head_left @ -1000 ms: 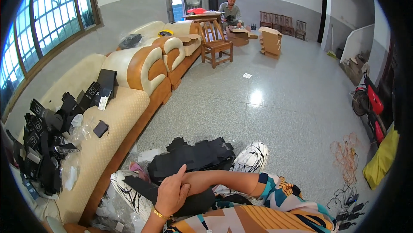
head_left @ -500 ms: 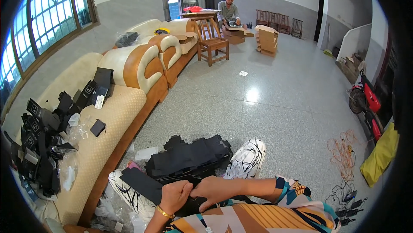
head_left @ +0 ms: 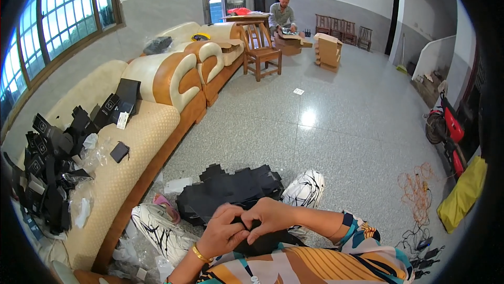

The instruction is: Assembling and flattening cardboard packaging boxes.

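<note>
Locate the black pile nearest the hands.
The black pile is low in the head view, slightly left of centre, just beyond the left hand and right hand, between the white-trousered legs.

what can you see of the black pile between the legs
The black pile looks like matte card, flat pieces overlapping in layers with notched edges on the far side. It lies between the white patterned trouser legs, its near side partly hidden by the left hand and right hand; whether they touch it is unclear.

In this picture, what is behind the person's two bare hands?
Behind the left hand and the right hand shows a jagged-edged pile of flat black pieces. The parts they cover cannot be seen.
</note>
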